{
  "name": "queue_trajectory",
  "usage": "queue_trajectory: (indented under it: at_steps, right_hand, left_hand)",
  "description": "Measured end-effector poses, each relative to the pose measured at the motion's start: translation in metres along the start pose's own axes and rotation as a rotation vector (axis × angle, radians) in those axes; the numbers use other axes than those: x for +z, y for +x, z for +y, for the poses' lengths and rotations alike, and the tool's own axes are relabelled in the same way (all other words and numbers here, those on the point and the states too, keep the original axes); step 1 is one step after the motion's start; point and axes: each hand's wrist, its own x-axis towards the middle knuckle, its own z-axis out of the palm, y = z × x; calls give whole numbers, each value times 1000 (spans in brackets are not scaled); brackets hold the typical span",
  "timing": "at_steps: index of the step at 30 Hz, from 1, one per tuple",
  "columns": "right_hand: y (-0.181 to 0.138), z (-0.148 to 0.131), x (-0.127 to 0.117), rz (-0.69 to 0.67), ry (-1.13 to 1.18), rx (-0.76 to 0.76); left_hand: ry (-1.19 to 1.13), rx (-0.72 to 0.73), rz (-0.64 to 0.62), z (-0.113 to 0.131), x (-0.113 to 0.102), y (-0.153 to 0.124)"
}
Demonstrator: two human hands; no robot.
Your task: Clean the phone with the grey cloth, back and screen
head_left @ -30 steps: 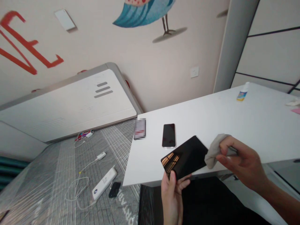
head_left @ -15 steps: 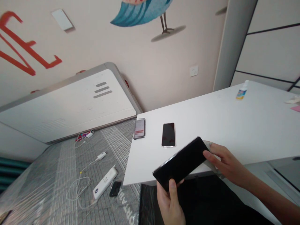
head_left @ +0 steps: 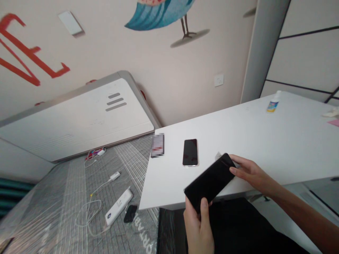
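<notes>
white worktop (head_left: 265,141), near its front edge: black phone (head_left: 210,182) held tilted over it, left hand (head_left: 198,225) pinching the lower end, thumb on screen; right hand (head_left: 254,173) fingers extended, tips on top end. second phone (head_left: 190,152) lies flat just beyond, screen up.

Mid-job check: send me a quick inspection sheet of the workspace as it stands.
Surface: white table, phone held over its front corner.
Job's things: black smartphone, held tilted; second smartphone, face up on table; grey cloth, mostly hidden behind held phone.
Clutter: small bottle, upright; pixelated item.
Grippers: left hand grips phone's lower edge; right hand touches its far end.
Cables: white cables beside power bank on plastic-wrapped mat.
Surroundings: wall socket, bird mural.
</notes>
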Motion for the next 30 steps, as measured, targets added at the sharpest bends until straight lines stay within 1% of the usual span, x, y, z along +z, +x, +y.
queue_trajectory:
  at_steps: [3, 6, 8, 10, 11, 12, 13, 15, 16, 17, 18, 20, 23, 25, 27, 29, 30]
  right_hand:
    - [-2, 4, -6, -116, 50, 63]
    - [-8, 1, -10, -223, 98, 133]
    - [-14, -5, -6, -249, 119, 175]
    - [-22, -14, 4, -236, 77, 191]
    - [-26, -18, 13, -216, 8, 157]
    - [-31, -23, 23, -189, -92, 80]
    - [-36, -26, 34, -164, -212, -36]
    - [-46, -32, 56, -137, -461, -320]
    - [-50, -33, 66, -152, -562, -438]
    - [-52, -34, 74, -181, -648, -523]
    - [-53, -35, 80, -216, -718, -577]
    - [-50, -35, 84, -248, -792, -617]
    - [-38, -32, 82, -179, -785, -599]
    - [-35, -29, 80, -161, -776, -604]
    - [-37, -25, 80, -214, -778, -665]
    - [-42, -22, 81, -280, -765, -731]
    - [-43, -22, 80, -284, -761, -735]
  left_hand:
    - [94, 31, 1, 2, -4, -2]
    - [158, 102, -1, 19, -8, 10]
    - [181, 97, -64, 33, -7, 26]
    - [135, 56, -143, 45, 0, 40]
    - [67, 40, -170, 49, 6, 46]
    - [-34, 24, -183, 52, 13, 49]
    - [-159, 2, -186, 53, 21, 51]
    - [-421, -70, -193, 52, 38, 51]
    - [-527, -119, -202, 51, 46, 51]
    - [-606, -168, -213, 49, 52, 50]
    - [-651, -217, -242, 47, 56, 50]
    - [-662, -284, -328, 42, 60, 49]
    - [-616, -325, -437, 36, 57, 47]
    - [-676, -334, -494, 37, 52, 47]
    - [-774, -356, -548, 40, 47, 48]
    - [-847, -377, -556, 42, 43, 50]
    - [-862, -391, -553, 43, 43, 50]
